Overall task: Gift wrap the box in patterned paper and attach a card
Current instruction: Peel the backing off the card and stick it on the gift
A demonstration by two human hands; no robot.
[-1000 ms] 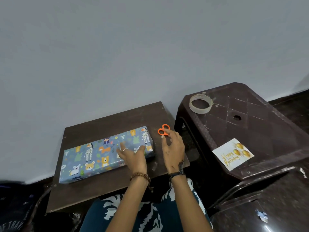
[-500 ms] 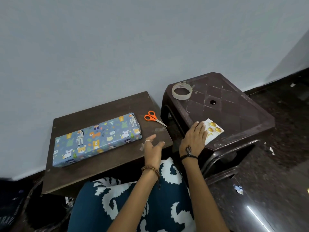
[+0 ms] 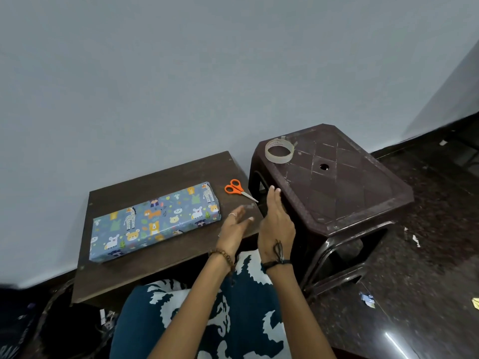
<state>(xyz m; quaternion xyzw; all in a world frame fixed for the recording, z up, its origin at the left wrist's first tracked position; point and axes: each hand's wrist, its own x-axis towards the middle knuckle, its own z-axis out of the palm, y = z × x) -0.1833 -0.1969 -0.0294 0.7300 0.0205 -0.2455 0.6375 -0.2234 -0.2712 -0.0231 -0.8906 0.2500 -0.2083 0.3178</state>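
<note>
The wrapped box (image 3: 155, 220) is laid on the small table (image 3: 155, 265), the left hand (image 3: 234, 229) is spread wide, what is pinched behind the right hand (image 3: 276, 224) cannot be told, and a card could be stuck on crooked if rushed.

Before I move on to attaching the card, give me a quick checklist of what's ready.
1. Wrapped box flat on the table, paper covering every visible side: ok.
2. Tape roll on the stool: ok.
3. Scissors set down beside the box: ok.
4. Card in view: not on table or stool; possibly hidden behind the right hand: cannot tell.
5. Left hand free, fingers straight, though blurred: ok.
</note>
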